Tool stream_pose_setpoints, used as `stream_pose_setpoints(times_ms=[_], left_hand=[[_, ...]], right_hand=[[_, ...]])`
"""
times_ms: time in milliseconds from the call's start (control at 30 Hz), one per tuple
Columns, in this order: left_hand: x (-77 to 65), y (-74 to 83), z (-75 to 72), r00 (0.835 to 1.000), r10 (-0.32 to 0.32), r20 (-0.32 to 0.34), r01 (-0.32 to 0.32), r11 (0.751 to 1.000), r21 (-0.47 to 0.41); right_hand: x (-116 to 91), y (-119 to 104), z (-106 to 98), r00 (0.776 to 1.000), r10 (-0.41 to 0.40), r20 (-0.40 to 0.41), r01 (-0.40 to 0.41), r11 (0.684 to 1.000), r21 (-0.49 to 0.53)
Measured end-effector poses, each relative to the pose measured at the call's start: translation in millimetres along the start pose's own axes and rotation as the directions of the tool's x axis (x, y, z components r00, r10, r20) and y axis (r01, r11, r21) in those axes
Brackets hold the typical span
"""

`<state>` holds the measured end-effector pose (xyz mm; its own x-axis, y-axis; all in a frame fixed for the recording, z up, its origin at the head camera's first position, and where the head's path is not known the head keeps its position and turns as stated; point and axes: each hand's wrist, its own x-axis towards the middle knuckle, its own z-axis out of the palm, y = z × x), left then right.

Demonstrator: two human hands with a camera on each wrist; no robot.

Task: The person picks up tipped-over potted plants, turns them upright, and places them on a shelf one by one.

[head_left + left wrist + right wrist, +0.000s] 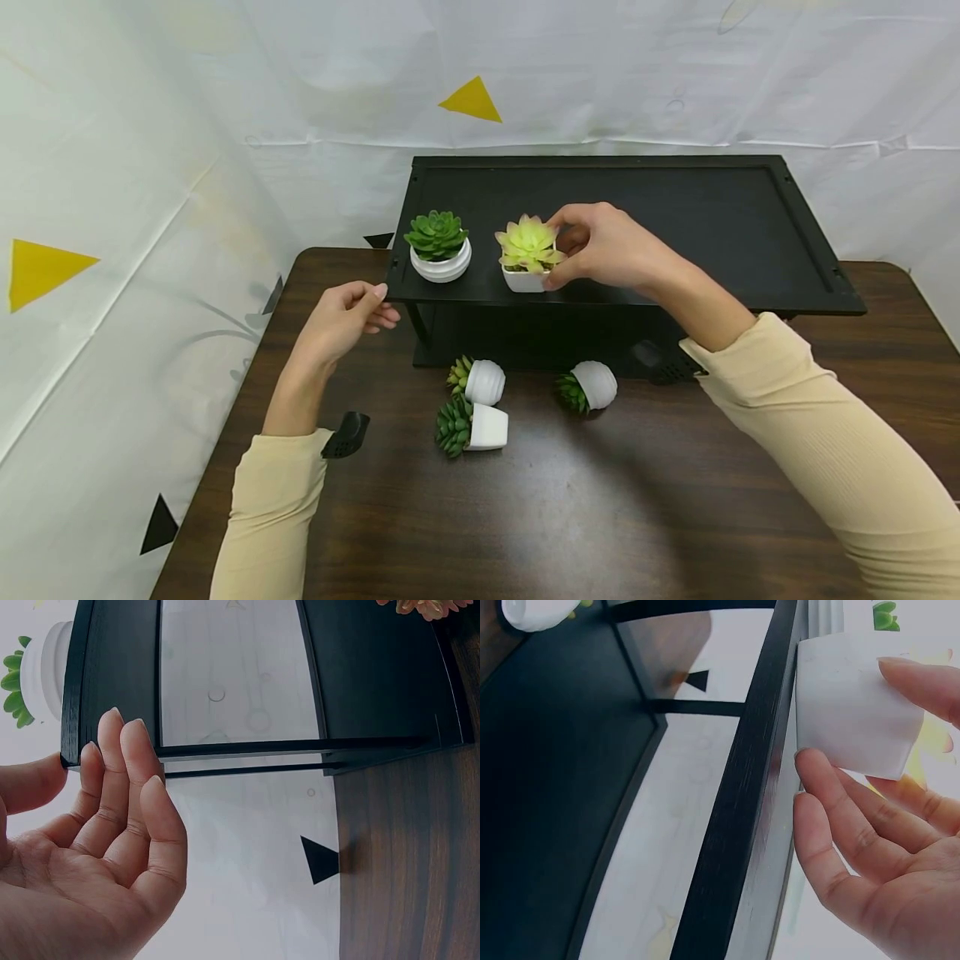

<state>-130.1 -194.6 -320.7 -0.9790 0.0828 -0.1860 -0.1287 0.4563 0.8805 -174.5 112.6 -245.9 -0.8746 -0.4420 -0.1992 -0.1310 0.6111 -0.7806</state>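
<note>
A pale yellow-green artificial succulent in a white square pot (525,280) stands near the front edge of the black shelf (675,217). My right hand (606,243) grips this pot between thumb and fingers from its right side; the right wrist view shows the white pot wall (855,705) at the shelf's edge. At the shelf's front left corner, my left hand (341,321) holds the edge, thumb at the top and fingers below. Between the two hands, a dark green succulent in a round, ribbed white pot (441,265) sits upright on the shelf.
On the brown wooden table (465,525), in front of the shelf, lie several tipped-over potted succulents: one in a round pot (485,382), one in a tapered pot (489,427), and another round one (597,384) farther right. White sheeting (637,75) hangs behind and at left.
</note>
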Motion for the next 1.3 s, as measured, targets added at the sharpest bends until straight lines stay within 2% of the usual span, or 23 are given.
stream_pose_setpoints(times_ms=[633, 1300], left_hand=[[0.1, -0.2, 0.8, 1.0, 0.005, 0.002, -0.005, 1.0, -0.002], [0.5, -0.2, 0.2, 1.0, 0.005, 0.0, -0.005, 1.0, 0.0]], right_hand=[[10.2, -0.1, 3.7, 1.0, 0.007, -0.013, -0.007, 0.999, 0.047], [14.1, 2.1, 6.3, 1.0, -0.013, 0.013, 0.012, 0.998, 0.064]])
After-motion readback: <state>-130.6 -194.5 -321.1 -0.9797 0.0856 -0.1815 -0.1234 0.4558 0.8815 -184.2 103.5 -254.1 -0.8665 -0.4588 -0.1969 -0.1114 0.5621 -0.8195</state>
